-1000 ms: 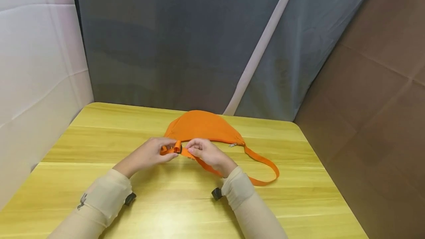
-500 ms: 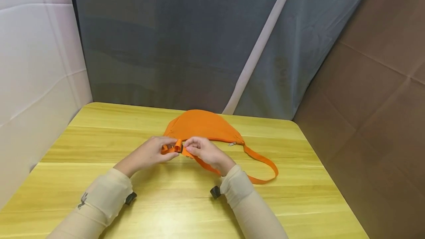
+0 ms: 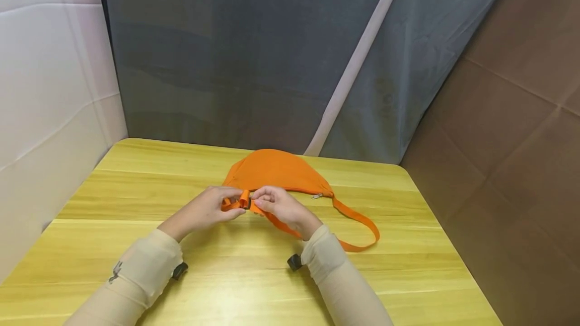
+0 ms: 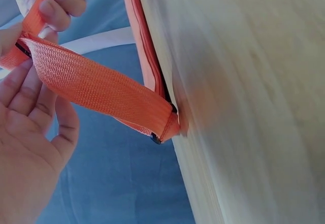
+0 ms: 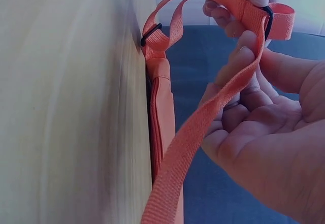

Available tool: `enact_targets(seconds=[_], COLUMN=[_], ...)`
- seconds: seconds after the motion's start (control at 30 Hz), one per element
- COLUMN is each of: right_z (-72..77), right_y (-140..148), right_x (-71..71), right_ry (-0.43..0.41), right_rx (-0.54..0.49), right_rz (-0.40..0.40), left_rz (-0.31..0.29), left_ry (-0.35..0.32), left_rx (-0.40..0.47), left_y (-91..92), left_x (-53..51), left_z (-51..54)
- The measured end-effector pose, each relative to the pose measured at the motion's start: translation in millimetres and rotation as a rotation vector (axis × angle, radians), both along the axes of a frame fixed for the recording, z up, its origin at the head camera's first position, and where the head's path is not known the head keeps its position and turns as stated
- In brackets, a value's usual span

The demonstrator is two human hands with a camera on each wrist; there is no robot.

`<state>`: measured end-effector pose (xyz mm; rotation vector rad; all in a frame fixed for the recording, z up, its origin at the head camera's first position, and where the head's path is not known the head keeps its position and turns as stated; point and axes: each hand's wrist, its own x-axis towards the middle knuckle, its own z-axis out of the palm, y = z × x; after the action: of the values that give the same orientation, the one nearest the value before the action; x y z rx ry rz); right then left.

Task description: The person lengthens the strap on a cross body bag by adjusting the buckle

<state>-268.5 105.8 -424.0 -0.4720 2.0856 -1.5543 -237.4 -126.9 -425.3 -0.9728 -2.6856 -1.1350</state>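
An orange waist bag [image 3: 276,171] lies flat near the table's back edge, a zipper pull [image 3: 316,196] at its right end. My left hand [image 3: 206,210] pinches the orange strap [image 4: 96,84] beside a black slider buckle [image 3: 247,203]; a short loop of strap [image 5: 282,23] stands out past the buckle. Just right of it, my right hand [image 3: 285,209] pinches the strap [image 5: 198,125] between thumb and fingers. A second black ring [image 5: 151,34] joins the strap near the bag's end in the right wrist view. The rest of the strap curves round to the bag's right end.
The light wooden table [image 3: 235,275] spans the view below the hands. Behind it hangs a grey curtain [image 3: 235,64] with a pale diagonal strip [image 3: 358,59]. A white cloth wall [image 3: 50,89] stands at the left, a brown one [image 3: 512,155] at the right.
The buckle and strap loop have shifted very slightly to the right between the hands. Both hands keep their hold on the strap, and the bag lies as before.
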Motion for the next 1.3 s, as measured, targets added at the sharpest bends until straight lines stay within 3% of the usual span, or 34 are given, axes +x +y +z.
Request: enact_targets(seconds=[0.33,0.73,1.3], right_z=[-3.4,-5.7,-2.1], right_y=[2.7,2.6,-2.7], right_x=[0.7,-0.3,0.0], right_ry=[-0.012,0.023,0.026], right_rx=[-0.013,0.099,0.028], right_rz=[0.043,0.015,0.005], left_rz=[0.026,0.023,-0.008], left_ry=[0.001,0.021,0.037], left_rx=[0.006,0.015,0.002], left_y=[-1.9,-4.0,-1.5], left_x=[0.8,1.2,-1.2], left_z=[-0.3,0.3,-2.1])
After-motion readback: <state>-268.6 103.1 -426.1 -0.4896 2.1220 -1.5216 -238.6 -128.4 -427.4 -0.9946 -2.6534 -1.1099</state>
